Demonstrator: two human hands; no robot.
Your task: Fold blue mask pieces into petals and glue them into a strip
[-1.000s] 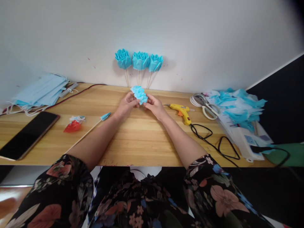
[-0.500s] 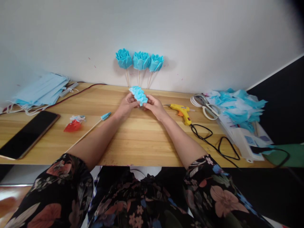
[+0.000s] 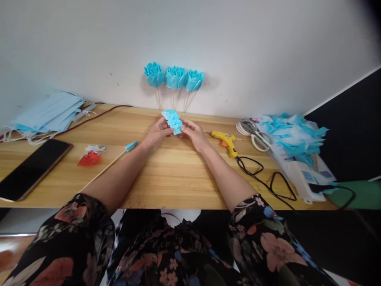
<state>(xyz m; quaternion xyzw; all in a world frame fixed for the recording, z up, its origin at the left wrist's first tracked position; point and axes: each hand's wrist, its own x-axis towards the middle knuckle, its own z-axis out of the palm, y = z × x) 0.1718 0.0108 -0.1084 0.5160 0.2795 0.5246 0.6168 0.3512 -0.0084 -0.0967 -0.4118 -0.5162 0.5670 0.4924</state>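
Between my two hands is a pleated strip of blue and white mask fabric, held a little above the wooden table. My left hand pinches its left side with thumb and fingers. At the strip's right end, my right hand grips the edge the same way. Behind it, three blue fabric flowers on thin sticks lean against the wall. A stick with a small blue wrapped tip lies beside my left forearm. To the right of my right hand rests a yellow glue gun.
A stack of blue face masks, a black phone and a red crumpled item lie at left. Scissors, a pile of blue and white fabric scraps, a white power strip and a looping black cord occupy the right.
Both hands keep hold of the fabric strip, which has tilted slightly and shows its pleats a bit more. The whole view has shifted slightly.
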